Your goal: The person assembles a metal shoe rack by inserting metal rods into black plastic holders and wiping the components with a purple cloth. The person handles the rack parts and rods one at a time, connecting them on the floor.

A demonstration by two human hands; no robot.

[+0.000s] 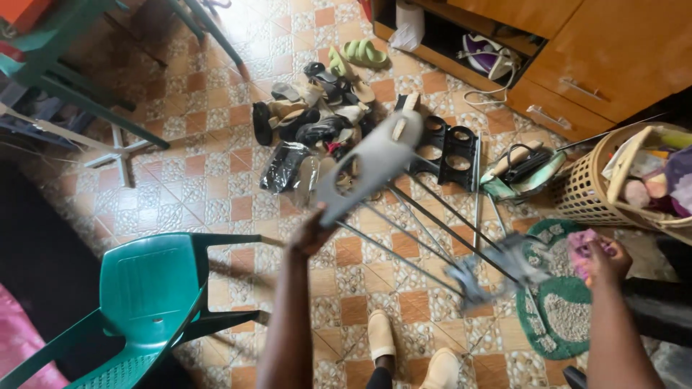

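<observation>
The left hand is closed around one end of a grey plastic rack with thin metal rods, held tilted above the patterned tile floor. To the right, the right hand is clenched on a pink cloth, near the rack's blurred lower end. A green plastic chair stands near left; a heap of shoes lies farther off.

Left hand gripping a grey rack frame with thin metal rods, right hand around pink cloth.

Only pkg: black plastic bag on floor by shoes.
</observation>
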